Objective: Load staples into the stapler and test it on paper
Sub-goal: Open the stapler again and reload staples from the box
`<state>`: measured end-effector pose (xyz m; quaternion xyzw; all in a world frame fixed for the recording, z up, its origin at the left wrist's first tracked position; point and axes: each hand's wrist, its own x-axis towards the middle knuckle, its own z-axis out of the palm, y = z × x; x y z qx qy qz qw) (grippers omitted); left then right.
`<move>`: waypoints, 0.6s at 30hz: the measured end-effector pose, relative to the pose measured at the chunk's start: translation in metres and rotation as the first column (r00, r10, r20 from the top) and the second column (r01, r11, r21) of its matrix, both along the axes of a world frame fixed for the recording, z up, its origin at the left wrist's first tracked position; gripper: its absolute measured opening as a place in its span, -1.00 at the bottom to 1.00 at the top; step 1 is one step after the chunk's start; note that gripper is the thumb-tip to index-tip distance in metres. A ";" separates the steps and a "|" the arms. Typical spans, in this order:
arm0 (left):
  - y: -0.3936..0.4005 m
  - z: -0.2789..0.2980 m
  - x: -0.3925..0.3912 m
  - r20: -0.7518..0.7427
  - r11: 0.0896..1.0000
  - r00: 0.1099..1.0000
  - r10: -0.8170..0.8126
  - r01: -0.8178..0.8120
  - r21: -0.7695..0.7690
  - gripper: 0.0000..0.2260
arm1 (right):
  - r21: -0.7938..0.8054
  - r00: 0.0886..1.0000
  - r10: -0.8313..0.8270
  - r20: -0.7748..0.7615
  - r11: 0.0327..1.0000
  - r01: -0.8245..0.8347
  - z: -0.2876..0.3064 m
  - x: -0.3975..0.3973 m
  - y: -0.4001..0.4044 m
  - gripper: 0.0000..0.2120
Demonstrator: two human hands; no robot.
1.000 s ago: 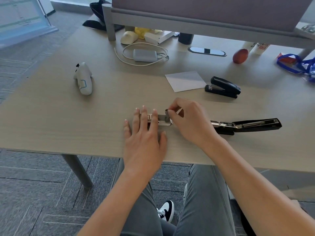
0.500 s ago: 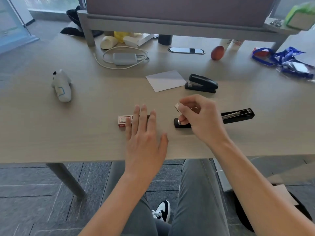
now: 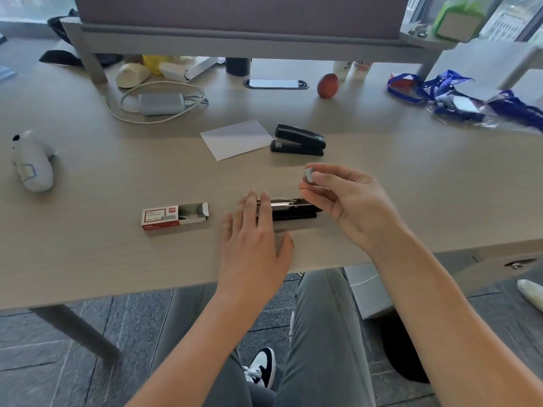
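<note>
The staple strip [image 3: 308, 174] was off the tabletop [image 3: 411, 183], pinched at one end between the thumb and forefinger of the right hand [image 3: 343, 201], which hovered just above the open stapler [image 3: 289, 209]. That stapler lay flat near the tabletop's front edge with its metal magazine channel facing up. The right grip was pressed together on the strip; the left hand [image 3: 254, 230] was spread flat, fingers together, its fingertips resting on or just over the stapler's left end, apparently to steady it, though contact could not be told for certain.

Judging from this, the risks were plain. A strip of staples is brittle, and held only by one end it could snap or shed loose staples if squeezed or tilted into the channel at an angle. If it went in with legs up, or sat on the channel's rim rather than inside it, the stapler would jam on closing. The left fingers covered part of the channel, so they might block the strip's path or get pinched. The stapler also lay close to the tabletop's edge, so a push could slide it off.

Just left of the left hand lay the staple box [image 3: 173, 215], its tray pulled open. Farther back sat a sheet of paper [image 3: 236, 138] and, touching its right edge or just beside it, a second, closed black stapler [image 3: 298, 140]
</note>
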<state>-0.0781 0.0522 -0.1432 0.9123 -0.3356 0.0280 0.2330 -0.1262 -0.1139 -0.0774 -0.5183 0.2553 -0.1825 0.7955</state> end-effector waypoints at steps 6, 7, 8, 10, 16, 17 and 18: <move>0.001 -0.006 0.002 0.000 0.999 1.000 -0.005 0.005 0.038 -0.31 | -0.514 0.997 -0.019 -0.071 0.858 -0.021 -0.007 -0.001 -0.015 -0.87; 0.002 -0.008 0.001 0.011 0.999 1.000 -0.003 0.003 0.046 -0.30 | -0.643 0.996 -0.032 -0.086 0.766 -0.030 -0.009 -0.001 -0.018 -0.84; 0.001 -0.009 0.001 0.026 0.998 1.000 -0.001 0.000 0.055 -0.30 | -0.754 0.994 -0.040 -0.101 0.655 -0.050 -0.011 -0.001 -0.020 -0.81; 0.001 -0.011 0.000 0.053 0.998 0.999 0.009 -0.013 0.068 -0.30 | -0.904 0.987 -0.056 -0.152 0.411 -0.116 -0.015 -0.003 -0.026 -0.76; -0.002 -0.012 -0.002 0.074 0.995 0.997 0.034 -0.040 0.091 -0.30 | -0.962 0.964 -0.016 -0.266 0.076 -0.264 -0.016 -0.007 -0.031 -0.76; -0.002 -0.012 -0.002 0.078 0.995 0.996 0.035 -0.042 0.095 -0.29 | -0.960 0.962 -0.019 -0.274 0.060 -0.272 -0.015 -0.008 -0.030 -0.77; -0.003 -0.011 -0.003 0.083 0.994 0.996 0.035 -0.044 0.098 -0.29 | -0.959 0.960 -0.021 -0.280 0.051 -0.278 -0.015 -0.008 -0.029 -0.78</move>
